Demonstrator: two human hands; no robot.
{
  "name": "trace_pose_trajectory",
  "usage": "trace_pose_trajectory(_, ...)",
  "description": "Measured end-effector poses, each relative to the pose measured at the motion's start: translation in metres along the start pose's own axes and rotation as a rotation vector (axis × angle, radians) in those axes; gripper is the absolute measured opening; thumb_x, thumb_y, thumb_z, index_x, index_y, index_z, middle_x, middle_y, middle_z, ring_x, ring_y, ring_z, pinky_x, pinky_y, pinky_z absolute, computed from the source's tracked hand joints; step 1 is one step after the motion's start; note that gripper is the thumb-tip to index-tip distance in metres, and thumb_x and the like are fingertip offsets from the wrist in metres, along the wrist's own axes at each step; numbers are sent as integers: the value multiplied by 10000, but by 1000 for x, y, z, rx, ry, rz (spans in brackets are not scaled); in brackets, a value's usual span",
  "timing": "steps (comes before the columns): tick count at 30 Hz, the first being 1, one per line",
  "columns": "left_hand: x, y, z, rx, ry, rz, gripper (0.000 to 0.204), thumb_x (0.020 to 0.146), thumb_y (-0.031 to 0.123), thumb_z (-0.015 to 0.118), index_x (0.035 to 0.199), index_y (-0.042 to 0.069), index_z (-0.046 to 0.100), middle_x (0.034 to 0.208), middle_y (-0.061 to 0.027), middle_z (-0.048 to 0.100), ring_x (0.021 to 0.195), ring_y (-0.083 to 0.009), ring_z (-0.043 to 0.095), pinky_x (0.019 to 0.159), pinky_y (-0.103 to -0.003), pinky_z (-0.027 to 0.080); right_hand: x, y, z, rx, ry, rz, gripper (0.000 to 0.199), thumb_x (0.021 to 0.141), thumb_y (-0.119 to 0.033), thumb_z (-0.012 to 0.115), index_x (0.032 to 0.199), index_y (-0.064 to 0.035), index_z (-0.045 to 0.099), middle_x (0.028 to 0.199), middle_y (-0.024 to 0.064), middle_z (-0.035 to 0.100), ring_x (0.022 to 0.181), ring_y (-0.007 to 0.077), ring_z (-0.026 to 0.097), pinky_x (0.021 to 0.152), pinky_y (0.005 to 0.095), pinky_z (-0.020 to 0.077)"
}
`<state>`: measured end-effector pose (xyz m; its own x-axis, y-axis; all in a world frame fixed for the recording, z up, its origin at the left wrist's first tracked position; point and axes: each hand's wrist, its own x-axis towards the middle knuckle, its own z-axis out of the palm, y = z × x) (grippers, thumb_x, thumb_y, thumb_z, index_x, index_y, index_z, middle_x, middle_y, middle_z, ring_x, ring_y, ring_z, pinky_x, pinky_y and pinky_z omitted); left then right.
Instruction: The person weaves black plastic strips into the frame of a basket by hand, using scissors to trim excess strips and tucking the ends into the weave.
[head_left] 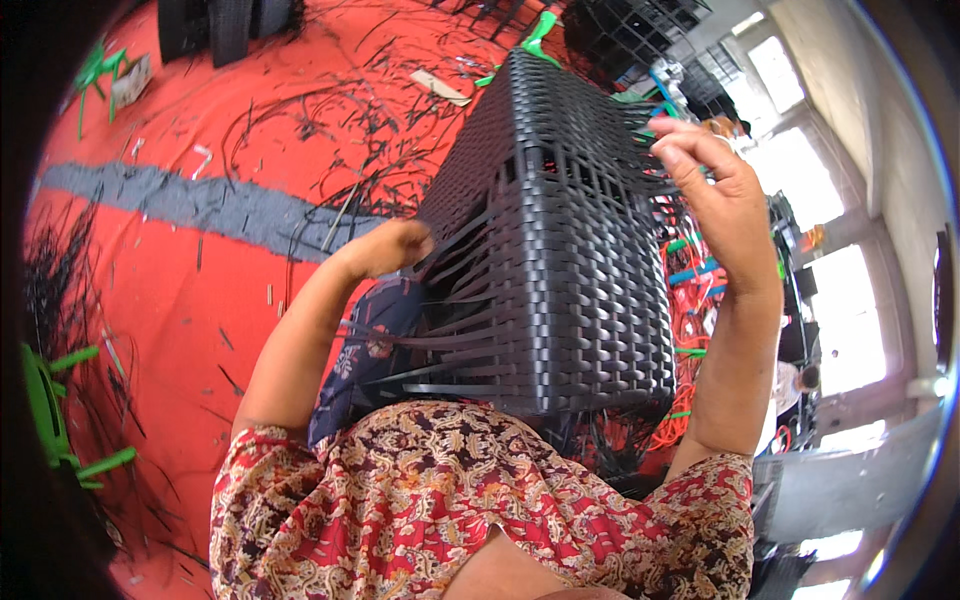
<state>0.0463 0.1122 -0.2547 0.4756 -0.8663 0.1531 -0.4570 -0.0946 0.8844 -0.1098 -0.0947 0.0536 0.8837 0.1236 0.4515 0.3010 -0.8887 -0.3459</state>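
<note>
A black woven wicker furniture piece (590, 290) of flat glossy strips stands before me, tilted away. Loose black strips (455, 345) stick out from its left side, around a gap in the weave. On that left side, my left hand (393, 248) is closed, its fingers curled at a strip; the fingertips are partly hidden and slightly blurred. My right hand (718, 190) is raised beside the piece's right edge, fingers bent and thumb a little apart from them. Nothing shows plainly between them.
Red sheeting (190, 300) covers the floor, littered with black strip scraps and crossed by a grey band (220, 210). Green stools (50, 410) stand at the left. Orange and green strands (690, 310) lie right of the piece. Bright windows (850, 305) line the right wall.
</note>
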Motion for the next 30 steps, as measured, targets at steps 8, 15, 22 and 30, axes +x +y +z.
trace_pose_trajectory(8,-34,-56,26,-515,-277,-211,142,748,-46,522,865,13,577,797,-47,612,763,-154,578,730,-272,460,-56,58,21,-46,62,25,147,814,-55,593,944,14,580,987,120,615,944,236,590,851,308,445)
trace_pose_trajectory(15,-48,-47,15,-546,-246,-221,76,771,-41,552,823,14,550,779,-34,573,766,-158,568,737,-279,463,-75,93,10,133,308,218,143,871,-49,537,984,-20,621,867,21,628,754,79,550,698,234,453)
trace_pose_trajectory(22,-61,-33,1,-481,-127,-341,103,804,-44,546,847,44,513,792,-18,552,757,-158,581,714,-285,466,-90,131,42,328,308,353,153,839,-46,576,985,-31,618,877,78,624,754,134,574,713,268,465)
trace_pose_trajectory(30,-64,-23,-4,-463,30,-292,53,824,16,592,864,39,567,802,-41,600,750,-147,576,721,-286,477,-75,130,48,-28,265,259,162,793,-172,620,881,-42,658,938,133,577,876,299,578,772,374,462)
